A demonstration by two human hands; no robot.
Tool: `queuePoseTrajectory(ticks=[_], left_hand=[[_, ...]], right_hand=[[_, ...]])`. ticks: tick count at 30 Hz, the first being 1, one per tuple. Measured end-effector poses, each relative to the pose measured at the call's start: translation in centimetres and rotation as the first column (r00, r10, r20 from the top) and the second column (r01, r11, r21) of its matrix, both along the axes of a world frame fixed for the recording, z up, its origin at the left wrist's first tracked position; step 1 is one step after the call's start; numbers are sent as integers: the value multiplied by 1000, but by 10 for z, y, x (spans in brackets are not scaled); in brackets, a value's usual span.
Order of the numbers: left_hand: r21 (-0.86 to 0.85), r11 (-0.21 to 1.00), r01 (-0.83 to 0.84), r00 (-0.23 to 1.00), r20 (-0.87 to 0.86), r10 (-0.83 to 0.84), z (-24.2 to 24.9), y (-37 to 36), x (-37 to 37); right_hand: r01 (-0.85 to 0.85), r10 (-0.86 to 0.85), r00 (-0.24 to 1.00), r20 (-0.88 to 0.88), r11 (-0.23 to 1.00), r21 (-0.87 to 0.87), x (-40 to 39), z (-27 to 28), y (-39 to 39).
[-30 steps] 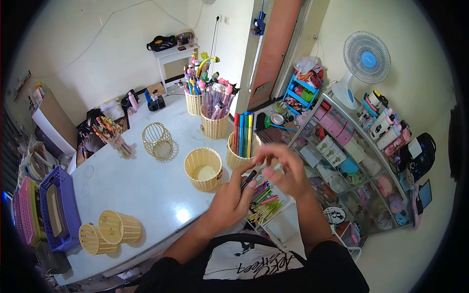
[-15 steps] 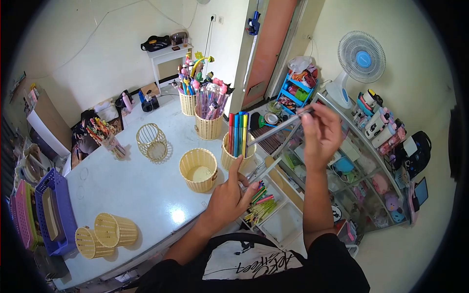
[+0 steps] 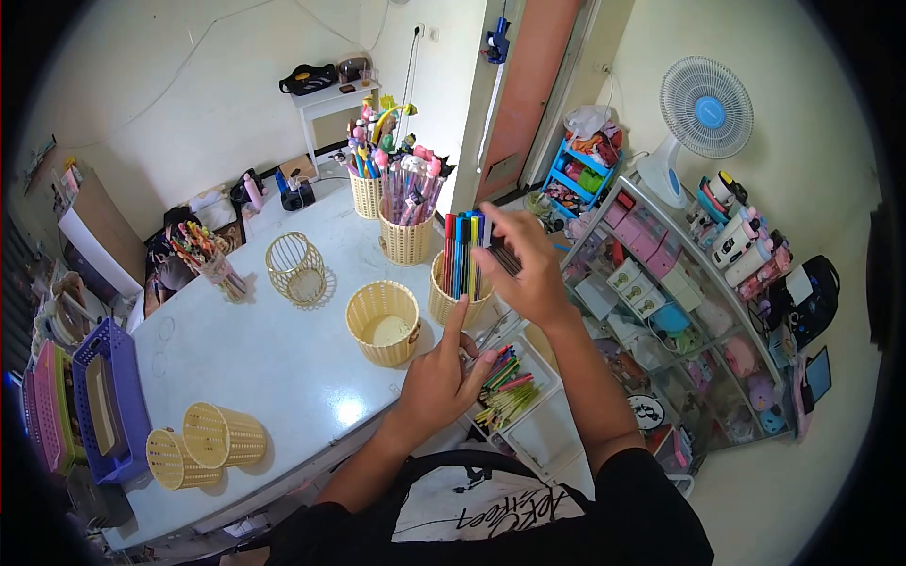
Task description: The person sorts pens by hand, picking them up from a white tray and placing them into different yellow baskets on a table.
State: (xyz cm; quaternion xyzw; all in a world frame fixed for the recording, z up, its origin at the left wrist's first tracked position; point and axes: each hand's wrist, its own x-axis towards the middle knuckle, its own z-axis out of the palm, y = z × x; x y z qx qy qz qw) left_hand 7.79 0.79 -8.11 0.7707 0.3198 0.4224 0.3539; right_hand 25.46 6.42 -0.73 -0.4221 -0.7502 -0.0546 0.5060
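A woven cream basket (image 3: 453,307) near the table's right edge holds several upright markers (image 3: 462,255) in red, blue, green and other colours. My left hand (image 3: 439,377) is in front of it, its index finger stretched up to the basket's side and its thumb apart. From the right, my right hand (image 3: 528,274) reaches to the markers. Its index finger and thumb are spread, with their tips right beside the marker tops. An unfilled cream basket (image 3: 382,325) stands left of these hands. Below them, an open white tray (image 3: 514,439) contains bundled coloured pencils (image 3: 505,391).
Behind are baskets of topper pens (image 3: 408,241). A wire-like basket (image 3: 297,269) and a clear cup of decorated pens (image 3: 222,274) stand farther left. Two cream baskets (image 3: 224,439) and a purple tray (image 3: 113,406) occupy the near left. A glass cabinet (image 3: 698,349) flanks the right.
My right hand has moved left and down to the markers, its pinch now spread. The long grey strip by its fingers earlier no longer shows there. My left hand stays at the basket.
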Motion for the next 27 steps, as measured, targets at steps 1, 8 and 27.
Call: queuePoseTrajectory(ticks=[1,8,27], left_hand=[[-36,999,12,999,41,-10,1,-2,0],[-235,867,439,882,-74,-466,-61,-28,-28],[-816,94,-570,794,-576,-193,-364,-151,-227]], right_hand=[[2,-2,1000,-6,1000,-4,6,-7,-4],[203,-447,765,-464,850,-485,74,-210,-70],[147,-352,911,214,-208,-967,121,-604,-237]])
